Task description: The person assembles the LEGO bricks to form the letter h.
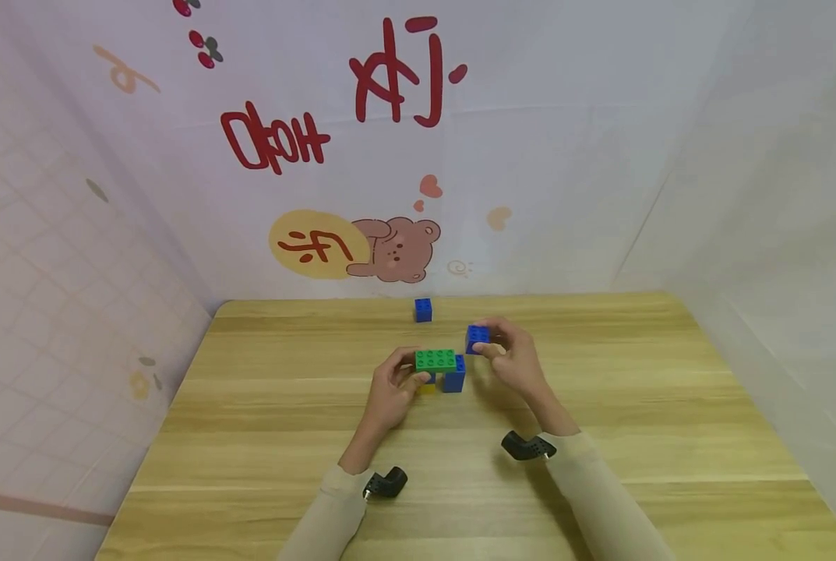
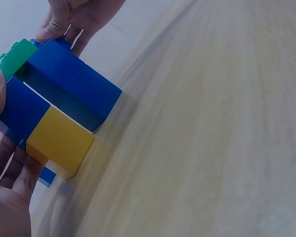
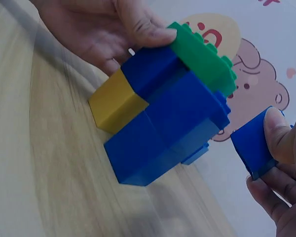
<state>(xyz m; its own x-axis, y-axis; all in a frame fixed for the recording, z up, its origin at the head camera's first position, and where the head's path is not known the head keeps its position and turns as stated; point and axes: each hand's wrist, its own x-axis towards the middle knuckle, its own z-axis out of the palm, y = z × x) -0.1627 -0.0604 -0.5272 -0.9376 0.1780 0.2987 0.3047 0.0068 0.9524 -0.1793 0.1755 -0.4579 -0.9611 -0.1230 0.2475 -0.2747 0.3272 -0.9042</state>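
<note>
A small bridge-like build of toy building bricks stands on the table. Its top is a long green brick [image 1: 435, 358], laid across two columns. The left column is a blue brick [image 3: 150, 71] over a yellow brick [image 3: 116, 103]; the right one is two stacked blue bricks [image 3: 163, 131], with studs showing beyond the green brick's end. My left hand [image 1: 392, 389] grips the build's left side, thumb in front and fingers behind. To the right of the build, my right hand [image 1: 517, 362] pinches a separate blue brick [image 1: 477, 338] between thumb and fingers, studs facing up.
Another blue brick [image 1: 423, 310] sits near the back edge of the wooden table [image 1: 284, 436]. Behind it rises a white wall covering with a printed bear [image 1: 400, 249] and red lettering. Each wrist carries a black camera mount [image 1: 527, 446].
</note>
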